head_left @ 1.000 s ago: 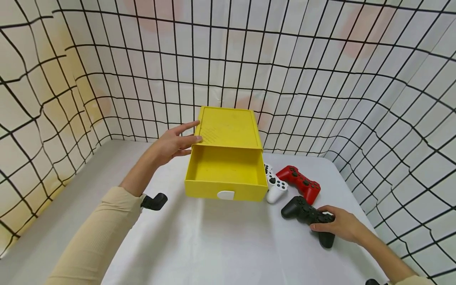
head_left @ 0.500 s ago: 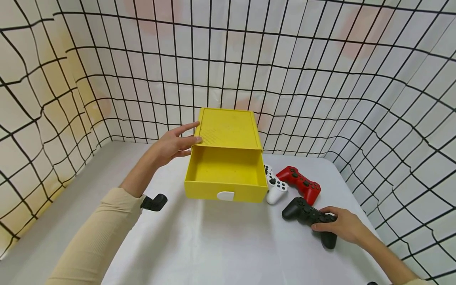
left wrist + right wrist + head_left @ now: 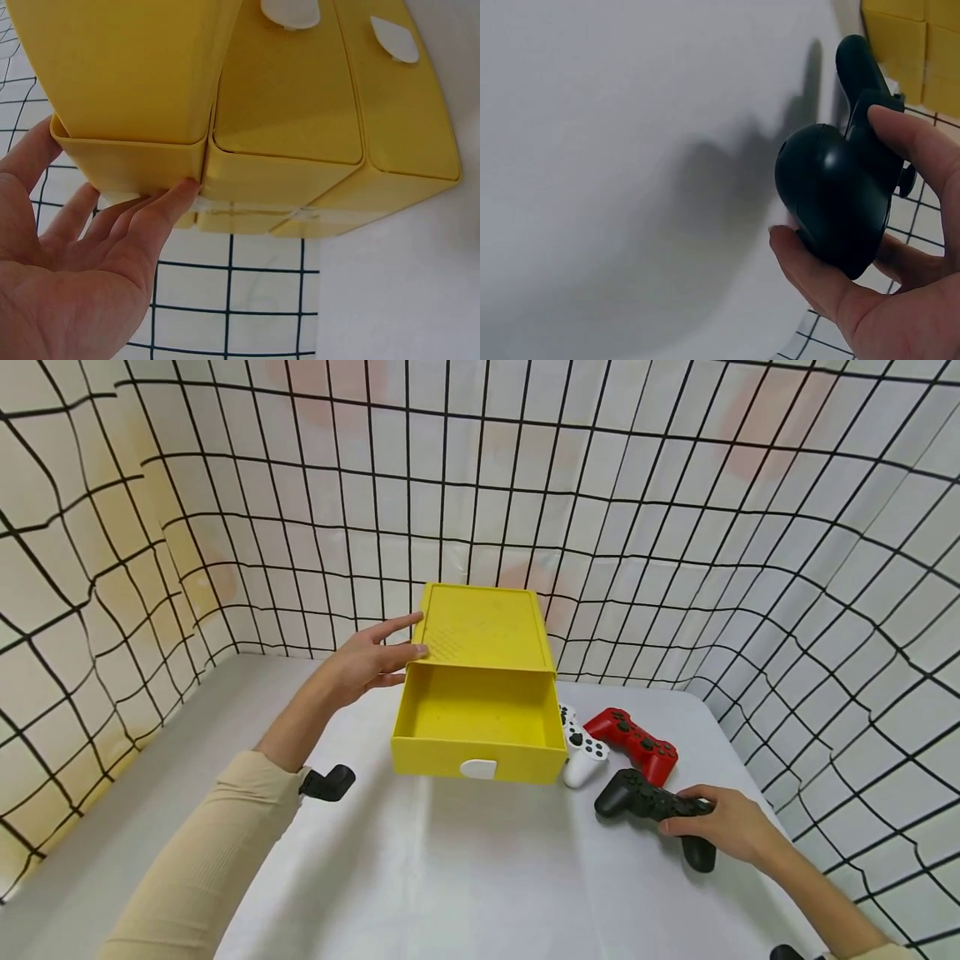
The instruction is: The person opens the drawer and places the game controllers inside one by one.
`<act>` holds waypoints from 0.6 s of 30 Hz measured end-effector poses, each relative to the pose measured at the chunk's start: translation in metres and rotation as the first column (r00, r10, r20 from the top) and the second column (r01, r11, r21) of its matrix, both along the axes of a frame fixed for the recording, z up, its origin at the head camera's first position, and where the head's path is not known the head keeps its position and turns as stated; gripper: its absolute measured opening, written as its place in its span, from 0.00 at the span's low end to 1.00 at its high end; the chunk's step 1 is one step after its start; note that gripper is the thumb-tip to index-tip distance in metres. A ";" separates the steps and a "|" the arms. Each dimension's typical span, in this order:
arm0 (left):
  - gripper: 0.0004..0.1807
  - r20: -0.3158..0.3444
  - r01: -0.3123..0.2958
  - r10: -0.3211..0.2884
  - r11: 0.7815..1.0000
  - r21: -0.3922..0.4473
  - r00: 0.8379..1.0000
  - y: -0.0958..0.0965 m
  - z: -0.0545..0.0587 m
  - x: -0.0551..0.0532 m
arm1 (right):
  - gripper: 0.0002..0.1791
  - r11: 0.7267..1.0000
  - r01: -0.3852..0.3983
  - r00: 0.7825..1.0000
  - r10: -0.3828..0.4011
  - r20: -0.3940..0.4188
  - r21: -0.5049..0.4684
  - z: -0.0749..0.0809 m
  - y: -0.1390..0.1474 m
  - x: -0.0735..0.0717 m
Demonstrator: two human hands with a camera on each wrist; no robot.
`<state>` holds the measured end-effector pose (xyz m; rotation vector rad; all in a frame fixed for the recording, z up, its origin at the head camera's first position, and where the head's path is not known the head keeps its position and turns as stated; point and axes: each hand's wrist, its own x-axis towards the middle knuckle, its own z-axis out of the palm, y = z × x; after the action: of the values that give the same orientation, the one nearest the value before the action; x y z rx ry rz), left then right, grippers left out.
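My left hand (image 3: 356, 668), fingers extended, touches the left side of a yellow drawer unit (image 3: 483, 627). Its top drawer (image 3: 480, 758), with a white pull tab, is pulled out and nothing shows inside. In the left wrist view, closed lower drawers (image 3: 289, 97) appear beside the pulled-out one. On the right, my right hand (image 3: 731, 827) holds a black game controller (image 3: 633, 793) by one end, thumb and fingers on opposite sides. The right wrist view shows the controller (image 3: 832, 187) tilted, its shadow on the white surface.
A white game controller (image 3: 583, 756) lies against the unit's right side, partly hidden by it. Beside it is a red game controller (image 3: 633, 743). Black grid panels (image 3: 480, 485) backed with white sheeting surround the white table (image 3: 480, 877) at the back and sides.
My right hand and the black controller have shifted slightly up in the head view, and the controller's held end has turned a little. My left hand stays on the drawer unit.
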<state>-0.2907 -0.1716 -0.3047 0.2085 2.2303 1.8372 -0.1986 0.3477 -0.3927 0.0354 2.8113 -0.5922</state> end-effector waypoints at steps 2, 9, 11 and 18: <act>0.41 0.002 0.000 0.000 1.000 0.001 1.000 0.001 -0.001 0.000 | 0.44 1.000 -0.002 1.000 0.002 -0.002 -0.004 0.004 -0.001 0.000; 0.41 0.006 -0.008 0.008 1.000 0.005 1.000 0.000 -0.001 0.000 | 0.44 1.000 -0.020 1.000 0.020 -0.016 -0.011 0.025 -0.005 -0.001; 0.40 0.009 -0.013 0.013 1.000 0.009 1.000 0.000 0.000 0.000 | 0.44 1.000 -0.021 0.999 0.020 -0.030 -0.007 0.032 -0.006 -0.002; 0.41 0.011 -0.003 0.003 1.000 0.001 1.000 0.001 0.001 0.000 | 0.45 1.000 -0.029 0.997 0.029 -0.072 0.002 0.059 -0.009 -0.007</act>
<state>-0.2903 -0.1702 -0.3033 0.1956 2.2237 1.8367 -0.2058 0.3389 -0.3334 -0.0274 2.8768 -0.5964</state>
